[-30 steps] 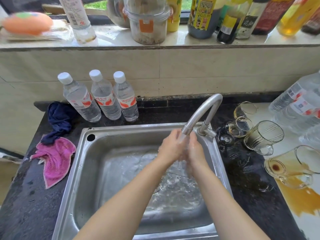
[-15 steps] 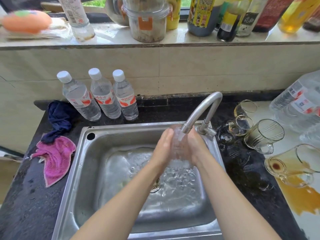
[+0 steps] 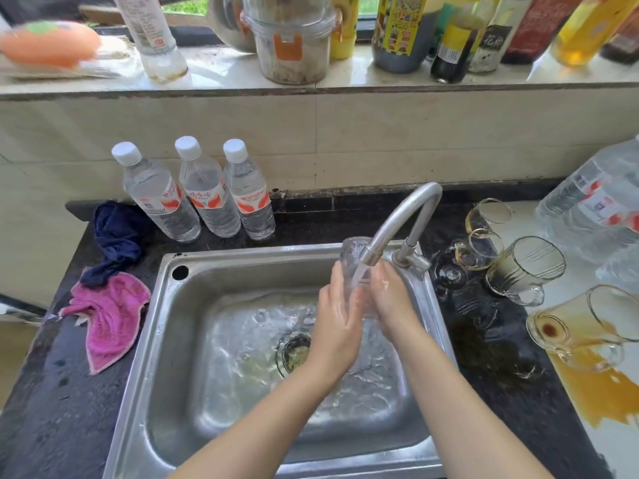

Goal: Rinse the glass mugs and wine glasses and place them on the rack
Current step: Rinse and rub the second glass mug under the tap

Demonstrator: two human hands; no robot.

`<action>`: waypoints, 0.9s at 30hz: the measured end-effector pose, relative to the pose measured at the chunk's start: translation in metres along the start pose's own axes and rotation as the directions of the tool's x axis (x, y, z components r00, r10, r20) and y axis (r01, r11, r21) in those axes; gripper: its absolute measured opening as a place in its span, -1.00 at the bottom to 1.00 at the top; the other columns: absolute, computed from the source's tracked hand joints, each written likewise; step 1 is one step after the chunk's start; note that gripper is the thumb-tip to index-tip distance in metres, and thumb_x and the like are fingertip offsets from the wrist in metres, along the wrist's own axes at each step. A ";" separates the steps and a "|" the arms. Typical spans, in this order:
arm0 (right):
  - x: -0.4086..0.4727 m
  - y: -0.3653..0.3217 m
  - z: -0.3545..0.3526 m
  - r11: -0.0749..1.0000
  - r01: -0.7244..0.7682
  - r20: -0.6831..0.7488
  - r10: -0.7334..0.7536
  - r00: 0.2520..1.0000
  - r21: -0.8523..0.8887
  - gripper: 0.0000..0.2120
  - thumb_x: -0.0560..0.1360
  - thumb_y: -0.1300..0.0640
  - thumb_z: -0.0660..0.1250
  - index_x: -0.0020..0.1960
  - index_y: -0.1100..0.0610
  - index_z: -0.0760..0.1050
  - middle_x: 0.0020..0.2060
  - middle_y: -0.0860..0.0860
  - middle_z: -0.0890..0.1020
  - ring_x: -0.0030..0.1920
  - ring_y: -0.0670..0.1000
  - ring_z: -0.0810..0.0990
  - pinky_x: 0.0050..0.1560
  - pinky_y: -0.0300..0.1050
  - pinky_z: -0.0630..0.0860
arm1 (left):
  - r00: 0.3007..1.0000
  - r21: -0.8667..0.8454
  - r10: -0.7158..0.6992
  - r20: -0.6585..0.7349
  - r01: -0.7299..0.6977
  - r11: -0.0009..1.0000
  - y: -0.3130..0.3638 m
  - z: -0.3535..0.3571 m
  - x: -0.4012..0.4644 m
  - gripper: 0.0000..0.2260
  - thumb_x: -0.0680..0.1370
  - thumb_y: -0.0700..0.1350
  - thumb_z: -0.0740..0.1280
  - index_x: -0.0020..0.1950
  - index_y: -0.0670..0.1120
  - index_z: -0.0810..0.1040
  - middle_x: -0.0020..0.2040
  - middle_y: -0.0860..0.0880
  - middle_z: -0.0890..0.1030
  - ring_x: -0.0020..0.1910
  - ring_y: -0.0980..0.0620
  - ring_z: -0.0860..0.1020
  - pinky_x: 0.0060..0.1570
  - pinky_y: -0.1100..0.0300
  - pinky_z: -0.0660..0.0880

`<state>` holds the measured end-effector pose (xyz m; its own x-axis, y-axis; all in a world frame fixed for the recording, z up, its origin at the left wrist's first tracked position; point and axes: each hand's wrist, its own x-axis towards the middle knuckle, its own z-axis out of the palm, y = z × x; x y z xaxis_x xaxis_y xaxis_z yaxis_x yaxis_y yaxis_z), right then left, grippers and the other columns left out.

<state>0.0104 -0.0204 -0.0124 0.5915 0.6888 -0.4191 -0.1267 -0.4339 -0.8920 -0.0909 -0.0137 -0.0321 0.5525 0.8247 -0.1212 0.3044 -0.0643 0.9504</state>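
Note:
A clear glass [image 3: 352, 257] stands upright under the running tap [image 3: 397, 229], held over the sink [image 3: 166, 305]. My left hand [image 3: 337, 319] and my right hand [image 3: 390, 295] grip it from either side, and water runs into it. To the right of the sink lie several glasses: a glass mug [image 3: 522, 271] on its side, a larger mug [image 3: 587, 323] tipped over in an amber spill, and two smaller glasses [image 3: 484, 219] further back. A wine glass [image 3: 449, 271] lies on the dark counter by the tap base.
Three water bottles [image 3: 207, 195] stand behind the sink at the left. A pink cloth [image 3: 107, 312] and a dark blue cloth [image 3: 117, 236] lie on the left counter. Large water jugs [image 3: 594, 202] fill the right edge. Bottles and jars crowd the sill [image 3: 311, 81].
The glass between my hands has been turned upright and raised a little, so its rim now shows beside the spout. Both hands have shifted slightly along it.

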 end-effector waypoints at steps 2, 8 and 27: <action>-0.007 0.004 0.001 0.999 0.032 0.067 -0.033 0.997 0.010 -0.57 0.54 -0.28 0.05 0.07 -0.01 0.52 0.01 -0.05 0.63 0.07 0.00 0.60 0.15 0.05 0.51 | 0.995 -0.104 -0.087 -0.048 0.082 0.991 0.003 -0.003 0.017 -0.48 0.61 0.23 0.00 0.50 0.01 0.19 0.40 0.03 0.39 0.38 0.10 0.35 0.39 0.08 0.28; -0.021 0.006 -0.006 0.998 0.065 0.166 -0.066 0.984 0.013 -0.76 0.61 -0.14 0.05 0.06 -0.13 0.47 -0.07 -0.16 0.62 -0.03 -0.21 0.58 -0.05 -0.24 0.48 | 0.860 -0.433 -0.417 0.295 0.510 0.743 0.015 -0.023 0.041 -0.32 0.54 0.38 -0.13 0.15 -0.03 0.59 0.08 -0.10 0.66 0.12 -0.07 0.60 0.14 -0.09 0.49; 0.000 0.000 -0.011 0.911 -0.145 0.068 0.129 0.989 0.386 -0.23 0.31 -0.51 0.18 0.25 0.03 0.51 0.18 0.10 0.60 0.16 0.07 0.60 0.22 0.12 0.50 | 0.888 0.514 0.447 0.109 -0.435 0.739 0.002 0.012 -0.012 -0.55 0.61 -0.07 0.01 0.51 -0.07 0.23 0.53 -0.15 0.20 0.54 -0.08 0.03 0.44 -0.20 0.08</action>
<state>0.0192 -0.0274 -0.0107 0.5148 0.6648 -0.5413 -0.5087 -0.2714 -0.8171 -0.0875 -0.0308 -0.0326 0.7110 0.6425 0.2858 0.3836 -0.6950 0.6082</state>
